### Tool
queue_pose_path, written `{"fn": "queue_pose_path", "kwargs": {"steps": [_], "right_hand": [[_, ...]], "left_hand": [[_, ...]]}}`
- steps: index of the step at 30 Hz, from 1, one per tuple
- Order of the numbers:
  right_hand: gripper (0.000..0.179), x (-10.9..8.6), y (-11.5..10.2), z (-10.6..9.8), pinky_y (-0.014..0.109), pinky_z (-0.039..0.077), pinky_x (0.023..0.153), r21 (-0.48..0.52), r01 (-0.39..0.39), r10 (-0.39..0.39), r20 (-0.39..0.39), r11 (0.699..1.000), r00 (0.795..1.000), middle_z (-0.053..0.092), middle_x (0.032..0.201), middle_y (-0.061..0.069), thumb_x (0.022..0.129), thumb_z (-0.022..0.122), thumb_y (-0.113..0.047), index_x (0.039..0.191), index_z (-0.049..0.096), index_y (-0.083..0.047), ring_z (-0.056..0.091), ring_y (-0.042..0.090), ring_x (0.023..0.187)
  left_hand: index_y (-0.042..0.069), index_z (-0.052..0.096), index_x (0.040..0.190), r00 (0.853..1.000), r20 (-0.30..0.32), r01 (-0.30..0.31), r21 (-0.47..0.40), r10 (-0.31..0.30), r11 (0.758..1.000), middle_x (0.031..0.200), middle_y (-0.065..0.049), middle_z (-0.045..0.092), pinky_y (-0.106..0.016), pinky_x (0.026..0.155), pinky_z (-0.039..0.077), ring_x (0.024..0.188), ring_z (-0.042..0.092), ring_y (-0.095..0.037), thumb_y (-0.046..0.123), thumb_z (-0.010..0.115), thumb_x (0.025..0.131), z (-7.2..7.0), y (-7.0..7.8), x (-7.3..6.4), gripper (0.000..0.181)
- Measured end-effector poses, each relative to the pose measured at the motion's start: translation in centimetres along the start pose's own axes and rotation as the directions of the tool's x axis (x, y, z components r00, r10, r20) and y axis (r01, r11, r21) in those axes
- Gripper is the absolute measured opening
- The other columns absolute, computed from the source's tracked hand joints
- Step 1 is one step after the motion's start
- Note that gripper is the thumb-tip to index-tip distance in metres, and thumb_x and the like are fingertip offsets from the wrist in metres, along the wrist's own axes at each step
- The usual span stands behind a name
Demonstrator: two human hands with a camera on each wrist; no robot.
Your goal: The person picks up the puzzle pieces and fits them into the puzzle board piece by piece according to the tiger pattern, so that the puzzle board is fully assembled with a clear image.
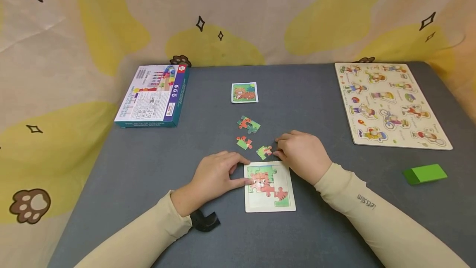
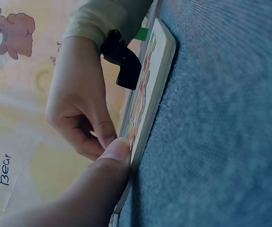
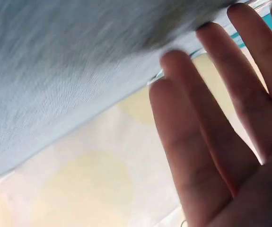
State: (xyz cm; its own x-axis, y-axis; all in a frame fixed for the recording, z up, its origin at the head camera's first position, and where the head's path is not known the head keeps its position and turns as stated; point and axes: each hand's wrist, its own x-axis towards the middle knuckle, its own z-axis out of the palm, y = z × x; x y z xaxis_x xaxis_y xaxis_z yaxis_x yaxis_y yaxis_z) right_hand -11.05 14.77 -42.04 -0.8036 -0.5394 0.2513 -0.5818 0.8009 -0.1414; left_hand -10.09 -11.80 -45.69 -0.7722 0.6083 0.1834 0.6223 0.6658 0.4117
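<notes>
A white-framed puzzle board [image 1: 269,209] lies flat, partly filled with orange and green tiger pieces. My left hand [image 1: 219,173] is at its left side, thumb resting on the pieces and index fingertip at the top left corner. The left wrist view shows that thumb [image 2: 117,150] over the board's edge. My right hand [image 1: 303,152] is just above the board's upper right corner, fingertips close beside a loose jigsaw piece [image 1: 263,152]; contact is unclear. In the right wrist view its fingers [image 3: 221,94] are fairly straight, with nothing visible held. More loose pieces [image 1: 244,142] lie above the board.
A small tiger picture card [image 1: 244,92] lies farther back on the grey table [image 1: 208,106]. At the back left is a flat box [image 1: 148,98]. A wooden figure puzzle [image 1: 390,102] lies back right, with a green block [image 1: 425,173] in front of it.
</notes>
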Motion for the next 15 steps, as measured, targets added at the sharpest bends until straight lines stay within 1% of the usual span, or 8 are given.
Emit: {"fn": "queue_pose_path", "kwargs": {"steps": [1,2,6,7,8,11,13,15], "right_hand": [[0.023,-0.01,0.13,0.05,0.04,0.059,0.073,0.0,-0.013,0.013,-0.004,1.0,1.0,0.077,0.101,0.005,0.082,0.092,-0.016,0.1,0.081,-0.007,0.07,0.025,0.09],[0.026,-0.01,0.24,0.11,0.04,0.059,0.074,0.007,-0.007,0.007,0.003,1.0,1.0,0.077,0.105,0.005,0.081,0.092,-0.015,0.104,0.081,-0.008,0.07,0.025,0.093],[0.033,0.16,0.38,0.4,0.04,0.059,0.085,0.083,0.07,-0.073,0.037,0.994,0.997,0.075,0.121,0.005,0.084,0.089,-0.011,0.115,0.081,-0.011,0.069,0.025,0.109],[0.032,0.17,0.38,0.41,0.04,0.058,0.086,0.096,0.089,-0.092,0.031,0.991,0.995,0.075,0.12,0.005,0.083,0.089,-0.009,0.114,0.081,-0.01,0.069,0.024,0.11],[0.029,0.17,0.38,0.43,0.039,0.058,0.085,0.11,0.096,-0.099,0.022,0.989,0.995,0.077,0.115,0.004,0.082,0.09,-0.006,0.11,0.082,-0.01,0.07,0.023,0.106],[0.023,0.11,0.36,0.47,0.036,0.058,0.077,0.143,0.079,-0.077,-0.014,0.987,0.997,0.076,0.098,0.001,0.079,0.092,-0.004,0.098,0.082,-0.011,0.069,0.019,0.09],[0.025,0.13,0.33,0.54,0.034,0.057,0.073,0.15,0.069,-0.069,-0.006,0.986,0.998,0.072,0.094,0.0,0.079,0.091,-0.002,0.101,0.081,-0.01,0.066,0.019,0.086],[0.027,0.17,0.26,0.66,0.033,0.054,0.071,0.137,0.065,-0.069,0.025,0.988,0.997,0.067,0.093,0.002,0.083,0.088,-0.002,0.108,0.081,-0.009,0.062,0.019,0.084]], "left_hand": [[0.024,0.075,0.118,1.0,-0.001,-0.002,-0.007,0.002,1.0,0.074,0.014,0.042,-0.024,0.056,0.032,0.066,0.04,-0.003,0.052,0.088,0.082,-0.01,0.01,0.02,0.047],[0.023,0.075,0.118,1.0,-0.002,-0.003,-0.01,0.003,1.0,0.074,0.014,0.042,-0.024,0.056,0.032,0.067,0.04,-0.003,0.052,0.088,0.082,-0.01,0.01,0.02,0.047],[0.023,0.075,0.117,1.0,-0.004,-0.006,-0.005,0.006,1.0,0.074,0.014,0.043,-0.024,0.056,0.033,0.067,0.041,-0.003,0.052,0.088,0.082,-0.01,0.03,0.05,0.047],[0.023,0.075,0.117,1.0,-0.005,-0.006,-0.004,0.006,1.0,0.074,0.014,0.043,-0.024,0.057,0.033,0.067,0.041,-0.003,0.052,0.088,0.082,-0.01,0.03,0.07,0.047],[0.023,0.075,0.117,1.0,-0.005,-0.006,-0.003,0.006,1.0,0.074,0.014,0.042,-0.024,0.057,0.033,0.067,0.041,-0.003,0.053,0.088,0.082,0.0,0.04,0.09,0.047],[0.024,0.075,0.117,1.0,-0.003,-0.007,-0.011,0.007,1.0,0.074,0.014,0.042,-0.024,0.057,0.034,0.067,0.041,-0.003,0.054,0.087,0.083,-0.03,0.1,0.17,0.048],[0.024,0.075,0.117,1.0,-0.003,-0.007,-0.01,0.007,1.0,0.073,0.014,0.042,-0.024,0.057,0.034,0.067,0.04,-0.003,0.054,0.087,0.083,-0.05,0.11,0.19,0.047],[0.024,0.075,0.117,1.0,-0.003,-0.004,-0.001,0.004,1.0,0.073,0.014,0.042,-0.024,0.056,0.033,0.066,0.04,-0.003,0.053,0.088,0.083,-0.07,0.12,0.18,0.047]]}}
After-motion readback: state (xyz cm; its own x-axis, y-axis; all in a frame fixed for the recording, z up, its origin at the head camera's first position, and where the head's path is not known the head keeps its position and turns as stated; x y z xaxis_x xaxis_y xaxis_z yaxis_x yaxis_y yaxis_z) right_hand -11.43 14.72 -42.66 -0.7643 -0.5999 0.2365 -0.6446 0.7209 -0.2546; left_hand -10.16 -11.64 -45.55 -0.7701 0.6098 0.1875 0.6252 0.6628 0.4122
